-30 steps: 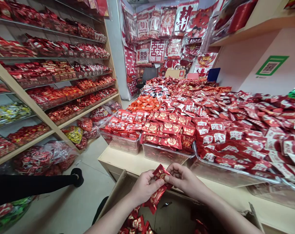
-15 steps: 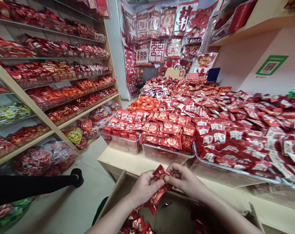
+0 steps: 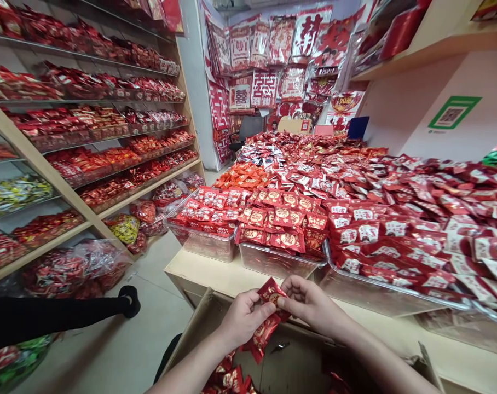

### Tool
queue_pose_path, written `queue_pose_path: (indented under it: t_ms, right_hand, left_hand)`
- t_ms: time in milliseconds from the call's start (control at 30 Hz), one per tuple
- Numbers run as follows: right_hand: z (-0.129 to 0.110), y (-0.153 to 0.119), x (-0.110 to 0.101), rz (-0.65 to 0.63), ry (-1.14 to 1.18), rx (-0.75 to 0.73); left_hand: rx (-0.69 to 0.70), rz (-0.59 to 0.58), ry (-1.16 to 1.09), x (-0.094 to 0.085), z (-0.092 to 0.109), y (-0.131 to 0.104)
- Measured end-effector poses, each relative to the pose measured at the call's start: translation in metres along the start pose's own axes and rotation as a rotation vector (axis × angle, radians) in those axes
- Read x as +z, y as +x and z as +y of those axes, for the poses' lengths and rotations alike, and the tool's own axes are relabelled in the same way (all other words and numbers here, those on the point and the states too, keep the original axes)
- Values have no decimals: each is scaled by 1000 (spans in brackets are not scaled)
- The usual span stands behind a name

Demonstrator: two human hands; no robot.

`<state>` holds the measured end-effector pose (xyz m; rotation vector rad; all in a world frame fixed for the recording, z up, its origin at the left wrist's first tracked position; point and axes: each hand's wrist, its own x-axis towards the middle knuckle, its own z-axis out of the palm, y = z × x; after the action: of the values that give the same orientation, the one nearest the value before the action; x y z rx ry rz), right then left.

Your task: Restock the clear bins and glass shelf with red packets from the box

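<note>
Between my two hands are red candy packets with gold print. My left hand [image 3: 246, 314] has its thumb and fingers closed on the left side of an upper candy packet [image 3: 270, 291]. My right hand [image 3: 308, 301] pinches that packet's right side. A second candy packet [image 3: 261, 336] hangs just below, under the left thumb; whether the two are joined I cannot tell. Beneath my hands is an open cardboard box [image 3: 301, 372] with more red packets [image 3: 230, 377] at its lower left. The contents of the box are partly hidden by my arms.
Clear plastic bins [image 3: 281, 261] full of red packets line the counter [image 3: 203, 271]. Loose packets [image 3: 314, 164] pile up behind them. Shelves [image 3: 142, 191] of packets stand at the left. A person's black-clad leg [image 3: 59, 312] stretches in over the floor [image 3: 158, 301].
Both hands keep the same pinch on the packets, with hardly any movement. The camera view has shifted very slightly.
</note>
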<state>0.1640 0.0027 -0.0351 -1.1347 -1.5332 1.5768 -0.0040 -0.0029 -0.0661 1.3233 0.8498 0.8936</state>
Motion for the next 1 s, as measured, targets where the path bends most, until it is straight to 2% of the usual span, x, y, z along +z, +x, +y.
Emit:
queue_pose_path:
  t_ms: [500, 667, 833, 1000]
  right_hand:
    - [0, -2, -1, -11, -5, 8]
    - [-2, -2, 0, 15, -7, -8]
    - [-6, -4, 0, 21, 0, -26]
    - [-9, -4, 1, 33, 71, -43]
  left_hand:
    - [-16, -4, -5, -1, -4, -2]
    - [-35, 44, 18, -1, -4, 0]
    - [-48, 88, 51, 3, 4, -1]
    - [-31, 81, 128, 3, 20, -4]
